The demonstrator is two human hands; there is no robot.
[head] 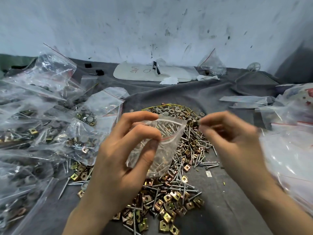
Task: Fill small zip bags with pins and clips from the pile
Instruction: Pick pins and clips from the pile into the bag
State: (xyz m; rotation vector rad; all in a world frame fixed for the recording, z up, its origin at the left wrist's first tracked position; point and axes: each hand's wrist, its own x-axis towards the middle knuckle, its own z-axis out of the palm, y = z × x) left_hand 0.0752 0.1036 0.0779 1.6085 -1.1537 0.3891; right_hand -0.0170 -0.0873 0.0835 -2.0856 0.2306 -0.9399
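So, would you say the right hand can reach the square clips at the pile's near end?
Probably yes: the square clips lie uncovered near the right hand; the left hand holds the zip bag clear.

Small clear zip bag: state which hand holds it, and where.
The left hand pinches the small clear plastic zip bag at its open mouth, by the red zip line. The right hand is blurred; whether it holds anything cannot be told.

Hemmed left by heap of filled zip bags (pixel 42 124), right by loose zip bags (pixel 288 150). Blocked centre by pile of screws and clips (pixel 177 184). Open over bare grey cloth (pixel 228 192) beside pile's right edge.
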